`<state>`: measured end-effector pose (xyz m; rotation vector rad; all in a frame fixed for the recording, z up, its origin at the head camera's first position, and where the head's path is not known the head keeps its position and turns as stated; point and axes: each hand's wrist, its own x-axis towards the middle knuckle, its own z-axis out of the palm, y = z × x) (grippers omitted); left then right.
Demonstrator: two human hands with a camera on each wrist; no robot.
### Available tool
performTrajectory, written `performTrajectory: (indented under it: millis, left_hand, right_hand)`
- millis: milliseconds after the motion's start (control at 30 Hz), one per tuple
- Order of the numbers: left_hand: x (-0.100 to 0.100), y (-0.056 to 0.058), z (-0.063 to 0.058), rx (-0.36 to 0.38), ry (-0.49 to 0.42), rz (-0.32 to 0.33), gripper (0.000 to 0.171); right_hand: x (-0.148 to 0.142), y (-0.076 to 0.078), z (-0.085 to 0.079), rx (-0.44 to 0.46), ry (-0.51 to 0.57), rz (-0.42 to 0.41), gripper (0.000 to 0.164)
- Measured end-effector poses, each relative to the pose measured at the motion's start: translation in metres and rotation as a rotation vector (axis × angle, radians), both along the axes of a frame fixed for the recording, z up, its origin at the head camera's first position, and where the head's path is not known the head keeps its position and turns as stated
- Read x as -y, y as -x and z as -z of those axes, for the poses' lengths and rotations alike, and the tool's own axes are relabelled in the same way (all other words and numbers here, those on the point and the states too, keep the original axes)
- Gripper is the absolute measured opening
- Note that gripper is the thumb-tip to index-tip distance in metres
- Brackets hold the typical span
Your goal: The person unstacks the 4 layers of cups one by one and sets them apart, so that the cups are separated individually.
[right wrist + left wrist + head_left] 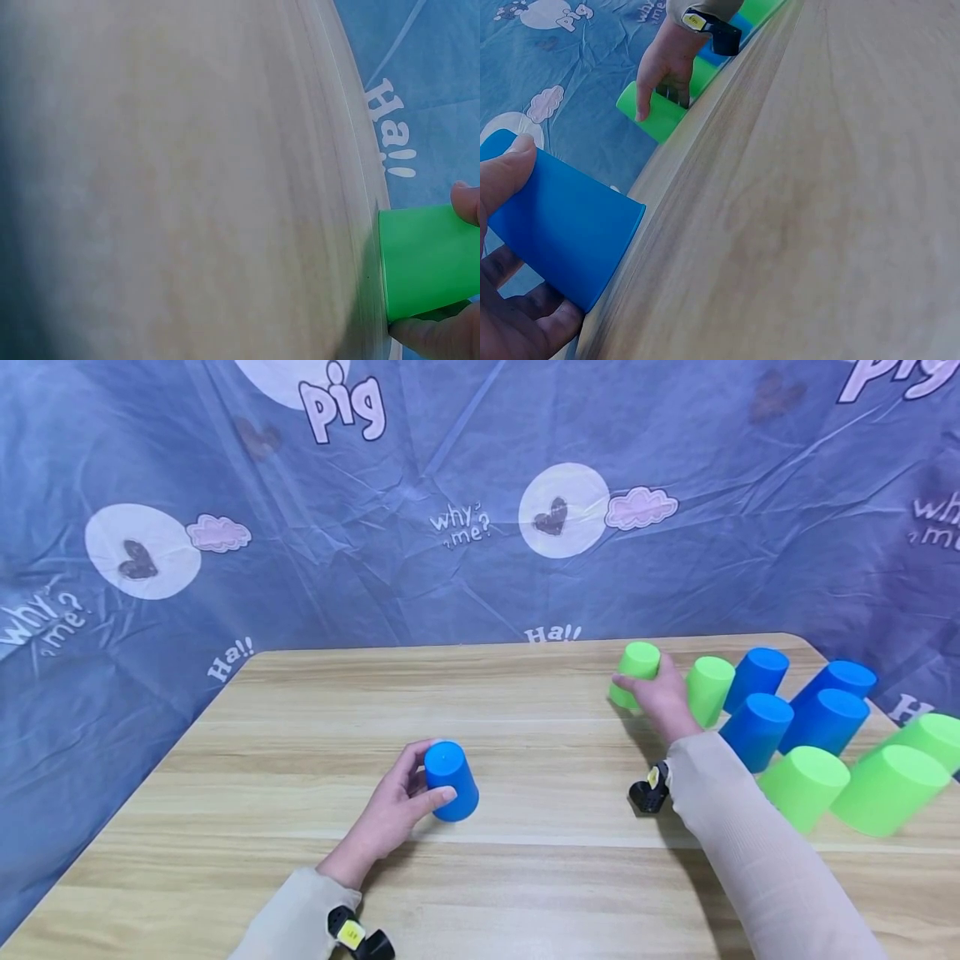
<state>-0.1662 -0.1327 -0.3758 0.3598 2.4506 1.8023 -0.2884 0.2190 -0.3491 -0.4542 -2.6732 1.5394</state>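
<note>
In the head view my left hand [392, 806] grips an upside-down blue cup [453, 783] over the middle of the table, thumb on the near side and fingers round the far side. The left wrist view shows this blue cup [566, 221] large, its rim close to the tabletop. Farther back and to the right, my right hand [662, 695] holds an upside-down green cup [637, 662] by its sides. In the right wrist view that green cup [427, 259] stands between thumb and fingers, its rim at the table. Another green cup [710, 687] stands just right of my right hand.
Upside-down blue cups, such as one at the front [756, 732], and several green cups [891, 789] stand grouped on the right of the wooden table [300, 735]. My right forearm partly overlaps them. A printed blue cloth [390, 568] hangs behind the table's back edge.
</note>
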Motion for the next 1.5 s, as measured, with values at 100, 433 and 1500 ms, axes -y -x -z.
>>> performTrajectory:
  millis: [100, 433, 1500]
  left_hand:
    - [0.0, 0.0, 0.001, -0.001, 0.001, -0.001, 0.052]
    - [0.0, 0.0, 0.0, 0.005, -0.003, -0.003, 0.052]
    - [-0.014, 0.002, -0.012, 0.009, 0.029, 0.027, 0.055]
  right_hand:
    - [0.001, -0.001, 0.0, 0.001, 0.004, 0.0, 0.083]
    - [0.001, -0.001, 0.0, -0.004, 0.025, -0.008, 0.081]
    - [0.0, -0.001, 0.0, -0.002, -0.017, -0.005, 0.079]
